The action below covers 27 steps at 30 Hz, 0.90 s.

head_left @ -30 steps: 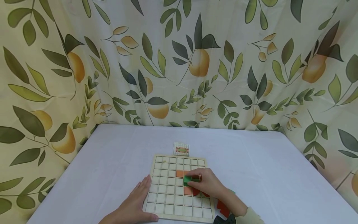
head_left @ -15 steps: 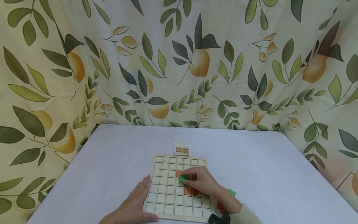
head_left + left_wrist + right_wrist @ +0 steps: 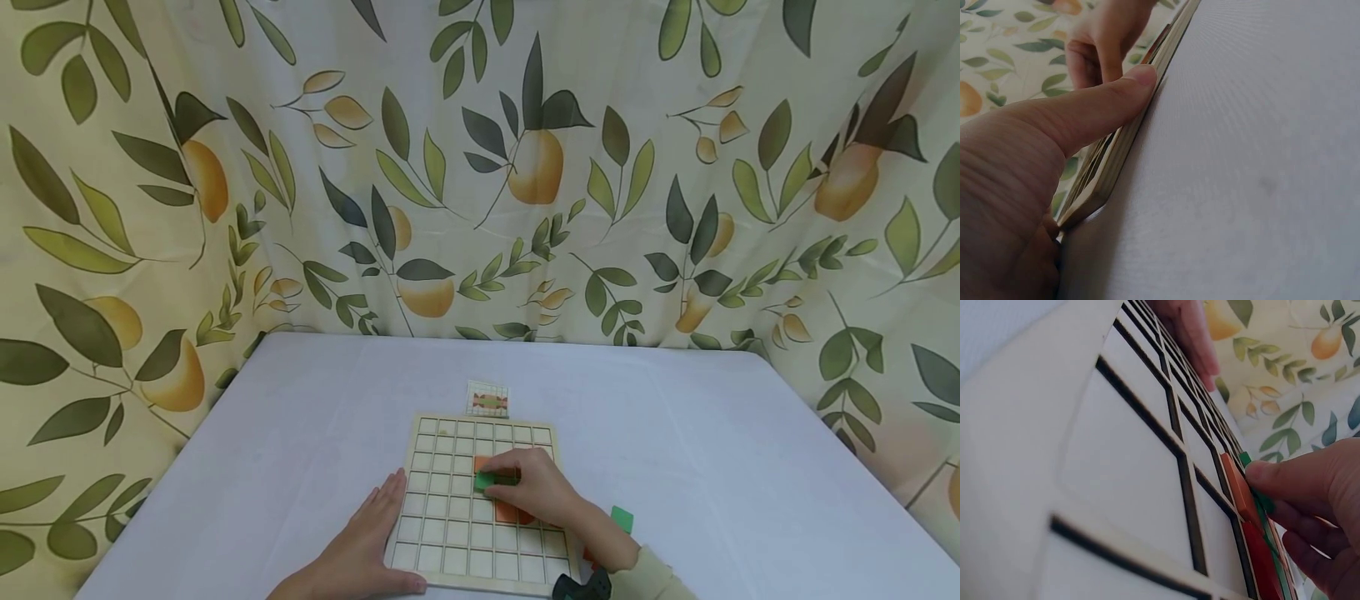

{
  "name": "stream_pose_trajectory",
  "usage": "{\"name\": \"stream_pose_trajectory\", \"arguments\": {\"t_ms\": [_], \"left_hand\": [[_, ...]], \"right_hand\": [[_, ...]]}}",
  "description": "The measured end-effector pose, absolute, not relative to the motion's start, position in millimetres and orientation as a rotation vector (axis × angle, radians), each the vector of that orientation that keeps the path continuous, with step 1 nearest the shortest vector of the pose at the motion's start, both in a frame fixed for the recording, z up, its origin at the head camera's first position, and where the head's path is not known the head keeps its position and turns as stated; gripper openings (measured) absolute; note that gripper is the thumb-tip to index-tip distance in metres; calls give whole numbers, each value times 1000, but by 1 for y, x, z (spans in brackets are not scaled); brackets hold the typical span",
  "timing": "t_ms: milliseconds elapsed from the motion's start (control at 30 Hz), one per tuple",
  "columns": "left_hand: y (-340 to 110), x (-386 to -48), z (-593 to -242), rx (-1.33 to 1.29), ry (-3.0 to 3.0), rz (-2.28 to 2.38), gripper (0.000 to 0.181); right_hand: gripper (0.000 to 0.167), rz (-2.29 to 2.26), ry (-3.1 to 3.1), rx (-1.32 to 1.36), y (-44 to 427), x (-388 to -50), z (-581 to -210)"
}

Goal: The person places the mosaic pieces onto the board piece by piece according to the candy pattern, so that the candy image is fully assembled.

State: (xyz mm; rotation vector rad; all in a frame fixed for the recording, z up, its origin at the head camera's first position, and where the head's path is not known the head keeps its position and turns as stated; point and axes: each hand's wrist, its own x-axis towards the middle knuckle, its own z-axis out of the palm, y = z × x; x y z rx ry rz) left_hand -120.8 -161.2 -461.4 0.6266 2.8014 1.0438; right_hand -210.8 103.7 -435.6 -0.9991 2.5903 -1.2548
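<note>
A light wooden grid board [image 3: 420, 531] lies on the table. My left hand [image 3: 356, 542] rests along its left side with fingers straight, the thumb at the front edge; in the left wrist view the thumb [image 3: 1104, 109] touches the board's edge [image 3: 1113, 164]. Over the middle cells, my right hand [image 3: 543, 492] pinches a green tile [image 3: 484, 481] between thumb and fingers, just below an orange tile [image 3: 481, 463]. Another orange tile [image 3: 506, 511] sits nearer me, with red beside it. The right wrist view shows orange [image 3: 1241, 487] and red [image 3: 1260, 556] tiles beside green ones.
A small pattern card [image 3: 487, 402] lies just beyond the board's far edge. Right of the board are a loose green tile [image 3: 622, 518] and red ones partly hidden by my forearm. A dark device [image 3: 581, 586] is at my right wrist. A leaf-and-fruit curtain hangs behind the table.
My right hand has moved left across the board with the green tile, uncovering more of the loose green tile beside the board. My left hand has stayed in place.
</note>
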Motion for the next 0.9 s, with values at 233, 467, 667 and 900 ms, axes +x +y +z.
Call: {"name": "stream_pose_trajectory", "arguments": {"t_ms": [233, 467, 667, 900], "left_hand": [[-161, -121, -462, 637, 2809, 1042, 128], [-161, -121, -460, 640, 2806, 1049, 127], [-160, -120, -459, 623, 2798, 1056, 128], [-160, -120, -460, 616, 2793, 1057, 128]], "right_hand": [[26, -1244, 2604, -1017, 104, -209, -437], [26, -1228, 2637, -1029, 104, -208, -437], [26, -1200, 2666, -1009, 102, -207, -437], [25, -1195, 2670, -1000, 102, -206, -438]]}}
